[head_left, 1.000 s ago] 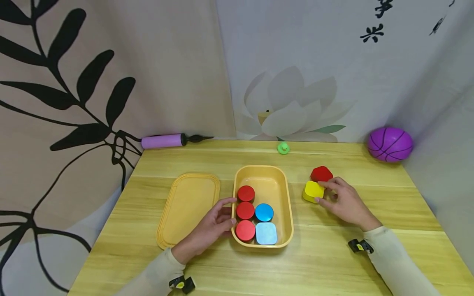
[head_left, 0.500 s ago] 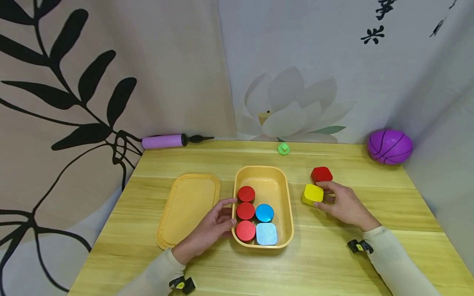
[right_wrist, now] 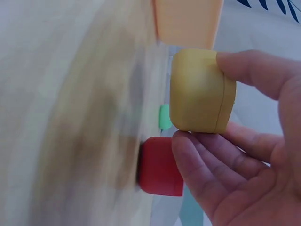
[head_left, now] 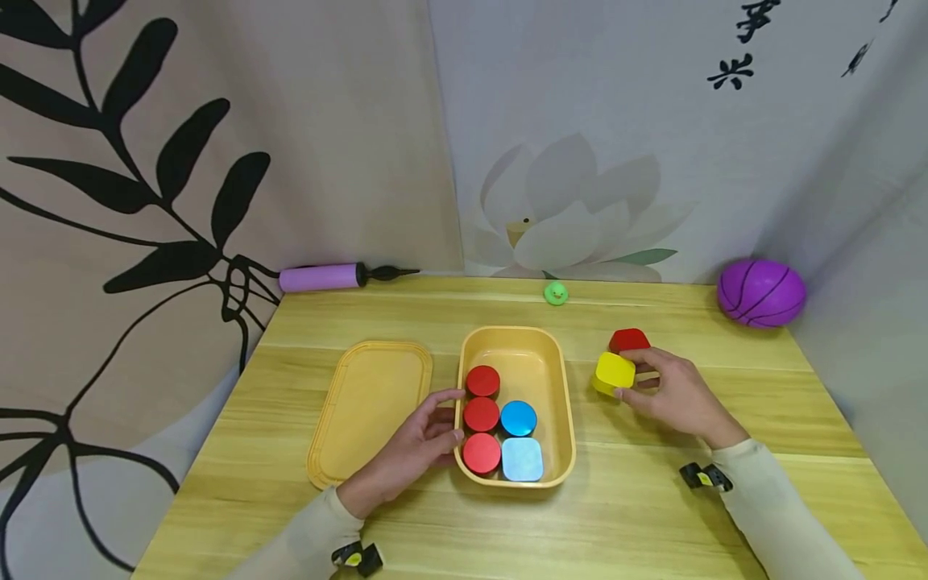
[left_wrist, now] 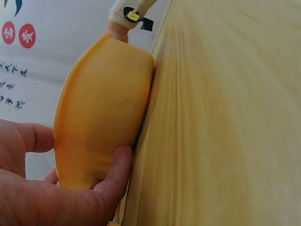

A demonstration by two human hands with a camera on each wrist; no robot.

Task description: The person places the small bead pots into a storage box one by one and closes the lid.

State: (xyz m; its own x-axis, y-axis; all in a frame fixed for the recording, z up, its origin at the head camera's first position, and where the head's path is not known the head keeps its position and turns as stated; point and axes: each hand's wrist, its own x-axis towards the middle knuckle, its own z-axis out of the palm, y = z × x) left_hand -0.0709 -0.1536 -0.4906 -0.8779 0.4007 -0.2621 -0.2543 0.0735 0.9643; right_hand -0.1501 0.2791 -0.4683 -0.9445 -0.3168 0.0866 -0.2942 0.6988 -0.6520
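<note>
My right hand (head_left: 677,395) pinches a yellow rounded-square block (head_left: 614,372) between thumb and fingers. In the right wrist view, this yellow block shows a seam near one end and is lifted off the table. Just behind it sits a red rounded block (head_left: 629,339), partly hidden by the hand. My left hand (head_left: 413,447) rests its fingertips against the left wall of an orange-yellow tray (head_left: 568,451). Inside the tray, three red round blocks (head_left: 482,414) line the left side. A blue round block (head_left: 519,418) and a light-blue square block (head_left: 522,459) stand beside them.
A matching flat lid (head_left: 373,403) lies left of the tray. Along the back edge are a purple hand pump (head_left: 322,278), a small green ball with a face (head_left: 556,292) and a purple ball (head_left: 761,292). A printed cloth backdrop (head_left: 580,121) hangs behind the wooden table (head_left: 616,532).
The right hand has raised the yellow block slightly off the table, after shifting it a little. The left hand and tray have stayed in place.
</note>
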